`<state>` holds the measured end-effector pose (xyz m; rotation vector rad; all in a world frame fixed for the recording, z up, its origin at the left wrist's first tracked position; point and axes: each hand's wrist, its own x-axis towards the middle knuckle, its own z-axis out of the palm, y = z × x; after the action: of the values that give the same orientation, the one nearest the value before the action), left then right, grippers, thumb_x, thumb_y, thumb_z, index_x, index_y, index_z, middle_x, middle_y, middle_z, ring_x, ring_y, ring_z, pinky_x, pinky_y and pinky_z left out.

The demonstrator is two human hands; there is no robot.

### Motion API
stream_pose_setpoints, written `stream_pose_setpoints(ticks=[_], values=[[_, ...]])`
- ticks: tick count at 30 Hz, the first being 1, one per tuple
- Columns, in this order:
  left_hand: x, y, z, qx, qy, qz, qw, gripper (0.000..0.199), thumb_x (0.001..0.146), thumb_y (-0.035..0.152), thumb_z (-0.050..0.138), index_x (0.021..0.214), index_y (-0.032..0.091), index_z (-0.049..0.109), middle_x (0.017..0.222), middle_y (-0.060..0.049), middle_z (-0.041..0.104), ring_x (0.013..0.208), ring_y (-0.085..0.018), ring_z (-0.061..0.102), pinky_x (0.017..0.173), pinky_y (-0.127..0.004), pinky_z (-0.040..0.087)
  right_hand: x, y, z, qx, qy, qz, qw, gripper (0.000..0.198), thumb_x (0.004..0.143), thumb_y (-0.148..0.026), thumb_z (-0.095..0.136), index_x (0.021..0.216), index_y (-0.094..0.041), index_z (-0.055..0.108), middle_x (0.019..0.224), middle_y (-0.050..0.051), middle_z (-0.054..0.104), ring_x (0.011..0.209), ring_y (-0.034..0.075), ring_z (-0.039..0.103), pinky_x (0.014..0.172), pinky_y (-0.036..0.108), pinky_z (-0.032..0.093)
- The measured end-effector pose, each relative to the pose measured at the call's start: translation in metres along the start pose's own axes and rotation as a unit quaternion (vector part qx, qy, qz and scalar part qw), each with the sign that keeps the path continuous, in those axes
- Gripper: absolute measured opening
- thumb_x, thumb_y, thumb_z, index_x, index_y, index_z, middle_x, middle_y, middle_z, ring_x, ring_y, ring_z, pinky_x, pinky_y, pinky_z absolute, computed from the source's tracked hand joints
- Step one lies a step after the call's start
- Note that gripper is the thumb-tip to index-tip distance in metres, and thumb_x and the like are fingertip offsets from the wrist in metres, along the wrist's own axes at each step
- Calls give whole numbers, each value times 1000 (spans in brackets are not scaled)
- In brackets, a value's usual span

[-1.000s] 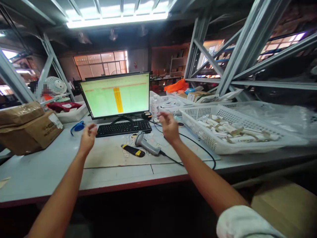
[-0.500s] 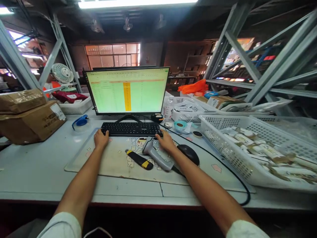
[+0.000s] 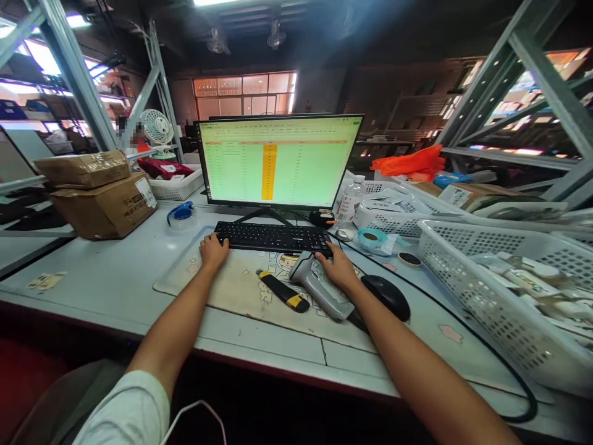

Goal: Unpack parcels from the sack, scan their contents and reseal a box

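A black keyboard (image 3: 273, 236) lies in front of the monitor (image 3: 310, 164), whose screen shows a spreadsheet with one orange column. Gripping the keyboard's left end is my left hand (image 3: 214, 252), thumb on the near edge. My right hand (image 3: 337, 264) holds the right end the same way, its fingers partly hidden from view. Just below the keyboard, a grey barcode scanner (image 3: 319, 289) rests on the desk mat (image 3: 231, 284), close to my right hand. Left of the scanner lies a black and yellow utility knife (image 3: 282, 290). A black mouse (image 3: 385, 296) sits right of my right forearm.
White plastic baskets (image 3: 491, 303) with packaged goods stand at the right. Two cardboard boxes (image 3: 104, 210) are stacked at the left, near a blue tape roll (image 3: 180, 211). A teal tape roll (image 3: 372, 238) and a clear bottle (image 3: 351, 199) stand right of the monitor. A black cable (image 3: 467, 330) curves over the mat.
The camera view has swung left, so everything appears further right in the picture. Both hands stay on the keyboard's ends, and the scanner, knife and mouse keep their places on the mat.
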<state>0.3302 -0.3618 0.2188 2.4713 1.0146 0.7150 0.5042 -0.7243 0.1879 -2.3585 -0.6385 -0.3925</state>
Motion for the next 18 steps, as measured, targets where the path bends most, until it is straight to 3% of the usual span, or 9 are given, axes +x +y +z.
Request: stream_pose_setpoints(ticks=[18], values=[[-1,-3,2,15,17,2,1000,47,94,42,52,131,15,61,131,-19,60,123,-35,55,104,-45,43,-1,2,0,-29,-2,-15,999,62,93,-47,53,139,-5,56,148,25,52,140,34,48,117,49,37]])
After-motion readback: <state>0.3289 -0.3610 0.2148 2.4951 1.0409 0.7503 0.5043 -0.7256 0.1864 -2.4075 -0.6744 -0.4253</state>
